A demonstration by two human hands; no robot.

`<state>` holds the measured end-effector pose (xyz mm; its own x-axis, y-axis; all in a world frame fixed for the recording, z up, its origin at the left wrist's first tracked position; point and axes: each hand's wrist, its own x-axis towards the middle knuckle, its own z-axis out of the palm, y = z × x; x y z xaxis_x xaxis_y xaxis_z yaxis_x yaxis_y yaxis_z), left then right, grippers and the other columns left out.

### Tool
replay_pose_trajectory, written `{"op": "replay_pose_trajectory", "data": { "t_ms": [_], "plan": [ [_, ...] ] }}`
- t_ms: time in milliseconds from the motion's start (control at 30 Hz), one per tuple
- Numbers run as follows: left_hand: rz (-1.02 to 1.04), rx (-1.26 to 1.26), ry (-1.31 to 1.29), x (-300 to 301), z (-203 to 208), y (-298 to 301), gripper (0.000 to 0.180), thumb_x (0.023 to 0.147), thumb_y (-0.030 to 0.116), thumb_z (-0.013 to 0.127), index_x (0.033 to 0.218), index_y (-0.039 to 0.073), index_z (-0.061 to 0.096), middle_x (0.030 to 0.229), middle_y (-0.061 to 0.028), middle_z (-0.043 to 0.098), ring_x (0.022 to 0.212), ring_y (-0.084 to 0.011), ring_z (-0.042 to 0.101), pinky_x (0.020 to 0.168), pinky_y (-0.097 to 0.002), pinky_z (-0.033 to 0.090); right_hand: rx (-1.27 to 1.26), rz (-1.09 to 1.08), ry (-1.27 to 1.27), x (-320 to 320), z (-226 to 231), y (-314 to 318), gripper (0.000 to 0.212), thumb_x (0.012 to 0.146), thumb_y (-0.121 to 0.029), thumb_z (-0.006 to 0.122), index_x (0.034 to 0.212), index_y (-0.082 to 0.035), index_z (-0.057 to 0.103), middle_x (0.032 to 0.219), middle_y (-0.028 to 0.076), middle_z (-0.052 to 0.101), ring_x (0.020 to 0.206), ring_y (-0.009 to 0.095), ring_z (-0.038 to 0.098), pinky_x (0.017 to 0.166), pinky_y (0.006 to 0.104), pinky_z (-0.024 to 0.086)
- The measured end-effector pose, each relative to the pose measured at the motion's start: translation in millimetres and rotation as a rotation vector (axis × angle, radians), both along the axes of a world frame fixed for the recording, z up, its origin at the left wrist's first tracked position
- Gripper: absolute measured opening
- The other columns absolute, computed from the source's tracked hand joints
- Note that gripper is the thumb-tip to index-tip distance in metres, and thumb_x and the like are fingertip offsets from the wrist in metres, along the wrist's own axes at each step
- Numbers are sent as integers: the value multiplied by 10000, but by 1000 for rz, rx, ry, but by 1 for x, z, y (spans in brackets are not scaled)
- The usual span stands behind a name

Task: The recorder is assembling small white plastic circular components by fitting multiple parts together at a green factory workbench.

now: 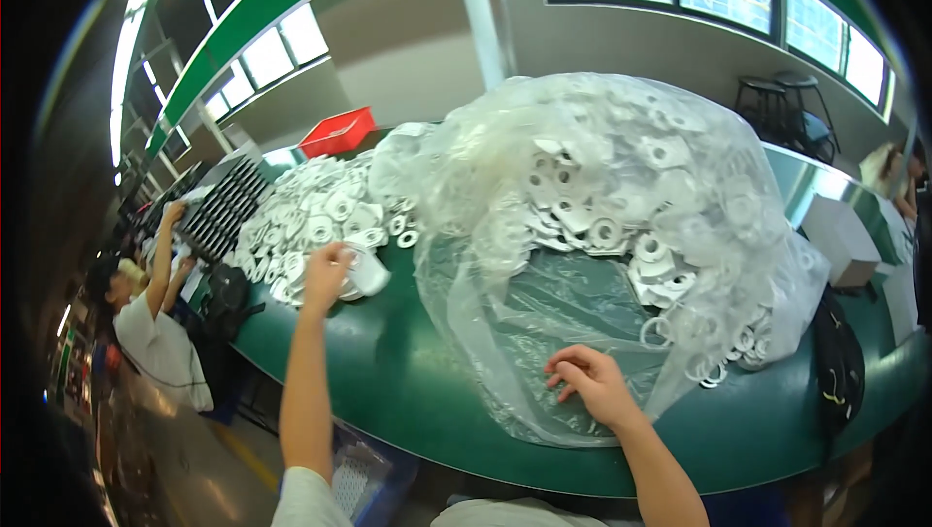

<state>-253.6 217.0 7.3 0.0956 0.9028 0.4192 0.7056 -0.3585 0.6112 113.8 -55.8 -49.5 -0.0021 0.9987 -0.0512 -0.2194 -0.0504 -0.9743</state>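
Our left hand [328, 273] pinches a white piece [369, 275] that juts rightward from its fingertips, its long axis seemingly slanting back toward us, while our right hand [594, 386], farther from it, hangs half-curled, apparently grasping nothing, with the clear bag [573, 284] spread beneath and beyond its fingers.

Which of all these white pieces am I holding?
The broad white piece in your left hand; the others lie in the loose pile on the green table or in or around the clear bag.
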Motion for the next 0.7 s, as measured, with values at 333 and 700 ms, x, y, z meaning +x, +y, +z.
{"op": "replay_pose_trajectory", "data": {
  "t_ms": [333, 700],
  "plan": [
    [-586, 292, 122, 218, 8, -48, 224, 760, 30, 619, 979, 52, 660, 833, -116, 639, 749, -208, 630, 612, -307, 487, 23, -48, -38, 6, -3, -3, 176, 925, -127, 533, 982, 26, 599, 907, 94, 636, 764, 143, 615, 600, 252, 511],
    [-654, 112, 325, 339, -40, -72, 290, 730, 198, 721, 984, 76, 655, 693, -146, 644, 656, -321, 629, 596, -398, 479, 126, -248, 37, 7, 2, 3, 173, 925, -113, 515, 989, 35, 578, 809, 78, 620, 647, 121, 596, 539, 233, 477]
  ]
}}
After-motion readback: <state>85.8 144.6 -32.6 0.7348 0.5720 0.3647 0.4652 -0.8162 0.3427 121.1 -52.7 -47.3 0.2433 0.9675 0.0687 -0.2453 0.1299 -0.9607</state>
